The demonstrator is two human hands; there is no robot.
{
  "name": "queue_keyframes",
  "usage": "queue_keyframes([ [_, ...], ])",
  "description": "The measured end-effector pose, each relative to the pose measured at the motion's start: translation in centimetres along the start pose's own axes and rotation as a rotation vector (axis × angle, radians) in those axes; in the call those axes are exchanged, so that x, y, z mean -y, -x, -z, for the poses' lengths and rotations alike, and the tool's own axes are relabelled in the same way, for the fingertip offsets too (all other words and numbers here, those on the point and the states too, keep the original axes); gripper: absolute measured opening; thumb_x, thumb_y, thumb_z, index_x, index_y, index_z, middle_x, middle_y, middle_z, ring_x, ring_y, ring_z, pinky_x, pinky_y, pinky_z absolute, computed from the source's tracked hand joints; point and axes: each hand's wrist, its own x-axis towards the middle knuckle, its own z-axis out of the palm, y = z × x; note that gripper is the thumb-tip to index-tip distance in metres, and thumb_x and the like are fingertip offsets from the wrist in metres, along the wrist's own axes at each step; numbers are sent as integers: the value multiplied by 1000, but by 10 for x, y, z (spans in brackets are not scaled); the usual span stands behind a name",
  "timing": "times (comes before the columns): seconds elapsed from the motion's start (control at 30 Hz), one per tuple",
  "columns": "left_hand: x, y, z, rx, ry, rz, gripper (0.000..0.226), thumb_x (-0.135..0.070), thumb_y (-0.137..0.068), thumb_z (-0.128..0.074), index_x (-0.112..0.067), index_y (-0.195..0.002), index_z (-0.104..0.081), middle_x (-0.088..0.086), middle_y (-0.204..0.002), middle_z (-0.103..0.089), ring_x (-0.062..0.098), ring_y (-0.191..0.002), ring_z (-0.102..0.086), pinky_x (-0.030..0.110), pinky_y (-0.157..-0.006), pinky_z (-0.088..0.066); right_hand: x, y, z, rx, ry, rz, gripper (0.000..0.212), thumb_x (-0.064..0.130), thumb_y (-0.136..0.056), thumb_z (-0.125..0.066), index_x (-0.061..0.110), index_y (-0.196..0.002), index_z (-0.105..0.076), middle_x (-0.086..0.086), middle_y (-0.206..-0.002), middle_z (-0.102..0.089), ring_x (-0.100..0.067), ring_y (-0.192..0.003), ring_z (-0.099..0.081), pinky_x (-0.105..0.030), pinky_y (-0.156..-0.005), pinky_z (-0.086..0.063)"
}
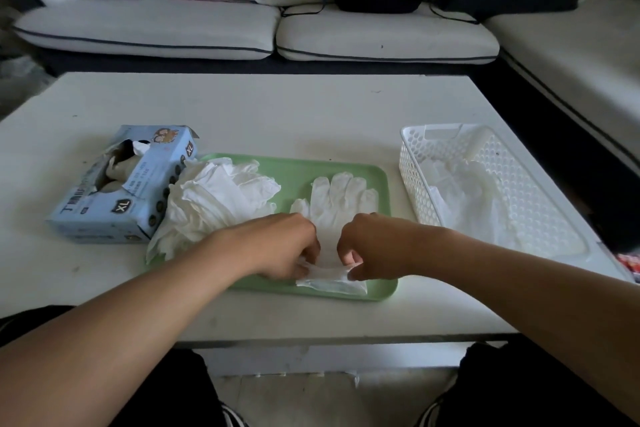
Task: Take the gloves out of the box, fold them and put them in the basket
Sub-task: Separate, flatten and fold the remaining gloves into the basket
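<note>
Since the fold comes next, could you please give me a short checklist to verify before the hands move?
1. Glove lies flat on the green tray, fingers pointing away: ok.
2. Left hand and right hand each have a grip on the cuff: ok.
3. Cuff edge smooth: not ok, bunched.
4. Basket within reach, room inside: ok.
5. Loose glove pile apart from the flat glove: ok.

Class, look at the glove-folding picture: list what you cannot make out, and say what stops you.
Head view, the only one:
- Wrist end of the flat glove: covered by the left hand and right hand.
- Fingers of both hands: curled under, mostly hidden.
- Gloves left inside the box: opening too dark and small to count.
- Gloves in the basket: white on white, count and folding unclear.
</note>
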Motion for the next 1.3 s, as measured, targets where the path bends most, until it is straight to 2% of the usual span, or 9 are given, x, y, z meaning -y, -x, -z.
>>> queue_keyframes([
  [0.23,-6,12,1,13,-29,-47,30,-57,-80,-72,-30,-92,-69,-10,-103,-59,14,-90,-61,36,-79,-55,3,9,3,38,-67,-24,38,49,-75,-83,21,-99,-71,8,-96,-65,-13,-93,-62,-30,-85,-52],
  [0.4,-13,14,-5,-76,-95,-63,27,-54,-87,-68,-29,-96,-70,-9,-101,-57,19,-86,-61,34,-71,-51,11,8,-5,1,43,-20,28,48,-82,-77,23,-94,-71,0,-100,-68,-21,-94,-65,-33,-84,-53],
  [0.5,-19,15,-8,-123,-178,-82,26,-49,-90,-68,-25,-100,-71,-6,-102,-57,22,-85,-61,31,-66,-40,11,11,-5,0,76,-19,26,43,-85,-75,24,-102,-71,1,-103,-68,-21,-96,-65,-32,-84,-52],
  [0.67,-23,14,-11,-192,-246,-86,28,-49,-92,-65,-23,-100,-72,-4,-102,-60,25,-87,-64,32,-69,-45,22,5,-17,-75,244,4,18,21,-92,-61,23,-109,-67,-3,-107,-64,-28,-97,-64,-30,-71,-39],
  [0.8,-21,13,-15,-239,-220,-73,46,-69,-87,-58,-24,-91,-66,-7,-95,-57,20,-77,-59,32,-63,-37,9,4,-2,-40,13,-16,17,19,-88,-67,20,-104,-72,2,-104,-67,-14,-87,-61,-24,-73,-40],
  [0.9,-25,10,-17,-313,-108,-72,48,-74,-82,-60,-25,-85,-61,-11,-93,-52,14,-77,-55,34,-64,-43,-8,7,24,-34,-384,-48,10,15,-85,-74,19,-94,-75,8,-96,-74,-3,-73,-65,-14,-73,-48],
  [1.1,-27,7,11,-741,561,-210,14,-23,-78,-66,-10,-74,-63,-3,-81,-58,16,-73,-56,33,-65,-47,-36,27,65,-66,-979,-33,4,2,-80,-64,1,-80,-68,-6,-71,-64,-17,-69,-65,-25,-66,-53],
  [1.23,-35,7,40,-765,1162,-136,38,-33,-71,-66,1,-67,-49,10,-66,-39,21,-65,-36,34,-61,-25,-45,31,76,-140,-1309,55,3,13,-69,-61,11,-71,-62,-4,-71,-55,-15,-72,-55,-26,-70,-47],
  [1.3,-38,6,50,-781,1316,-105,52,-37,-67,-66,10,-74,-44,12,-72,-38,24,-72,-33,39,-64,-24,-45,31,77,-153,-1370,96,15,22,-73,-59,10,-82,-63,-4,-83,-63,-19,-83,-60,-35,-82,-45],
])
